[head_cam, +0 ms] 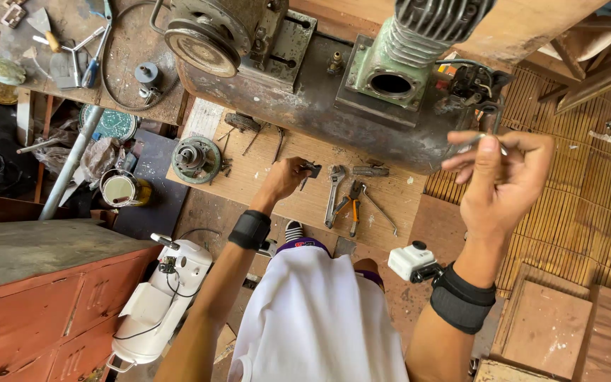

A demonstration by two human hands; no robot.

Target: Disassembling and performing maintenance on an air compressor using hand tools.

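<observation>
The left hand point(288, 177) pinches a small dark metal part point(311, 168) low over the plywood board point(263, 166), just left of the wrench point(334, 194) and pliers point(354, 205), while the right hand point(501, 180), raised well apart, pinches a thin metal piece point(476, 141) near the compressor point(334, 78).

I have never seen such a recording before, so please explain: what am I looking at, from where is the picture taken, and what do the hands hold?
One camera on the person's head looks down at two bare hands. The left hand reaches down to a small dark metal part on the pale wooden board. The right hand is raised and pinches a thin silver metal piece. On the board lie a grey adjustable wrench, orange-handled pliers and a round greenish pulley part. Behind stands a rusty grey compressor tank with a pale green finned cylinder.
</observation>
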